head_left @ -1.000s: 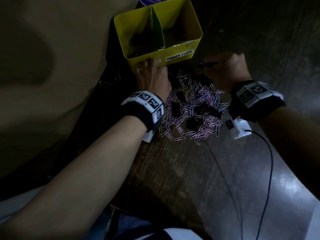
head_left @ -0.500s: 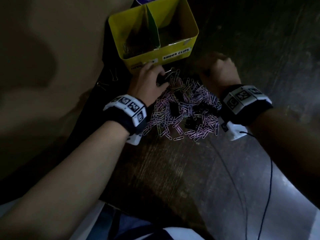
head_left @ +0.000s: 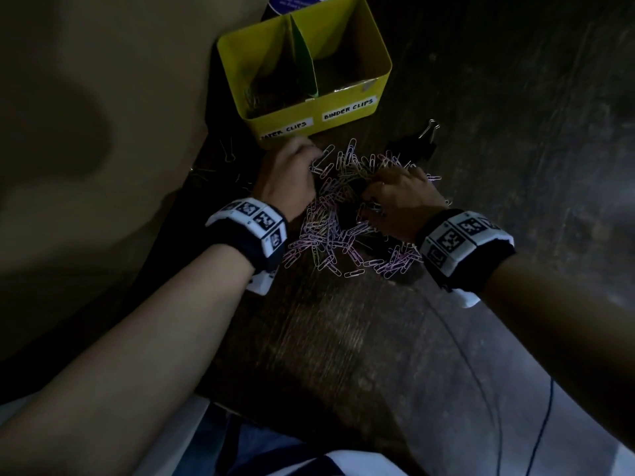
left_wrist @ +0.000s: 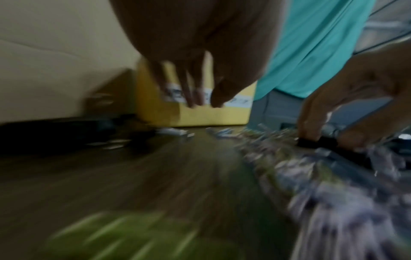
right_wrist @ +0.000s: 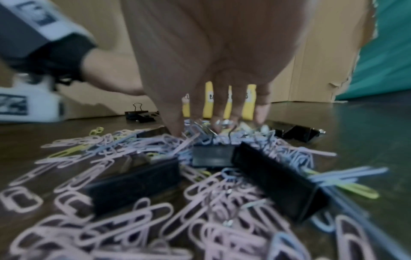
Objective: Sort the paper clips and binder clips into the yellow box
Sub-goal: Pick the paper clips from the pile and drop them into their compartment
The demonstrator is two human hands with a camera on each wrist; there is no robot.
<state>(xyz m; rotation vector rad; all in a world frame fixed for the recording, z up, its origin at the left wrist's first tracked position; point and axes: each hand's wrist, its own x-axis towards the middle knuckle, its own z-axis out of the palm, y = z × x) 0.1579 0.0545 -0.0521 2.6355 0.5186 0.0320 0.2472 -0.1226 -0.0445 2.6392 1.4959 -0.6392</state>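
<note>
The dark wood worktop holds everything. At its far side, past the pile of clips, stands the yellow box. A green wall splits the box into two parts. White labels on its front read "PAPER CLIPS" on the left and "BINDER CLIPS" on the right. Some paper clips lie in the left part. I cannot see into the bottom of the right part.

Just in front of the box lies a big messy pile of paper clips. Most are pink, and a few are blue or yellow. Black binder clips with silver wire handles sit mixed in the pile. One more binder clip lies near the box's right corner.

The left hand is at the left edge of the pile, close to the box. Its picture is blurry, so I cannot tell its grip. The right hand is on the middle of the pile, fingers pointing down into the clips. I cannot tell if it holds one.
</note>
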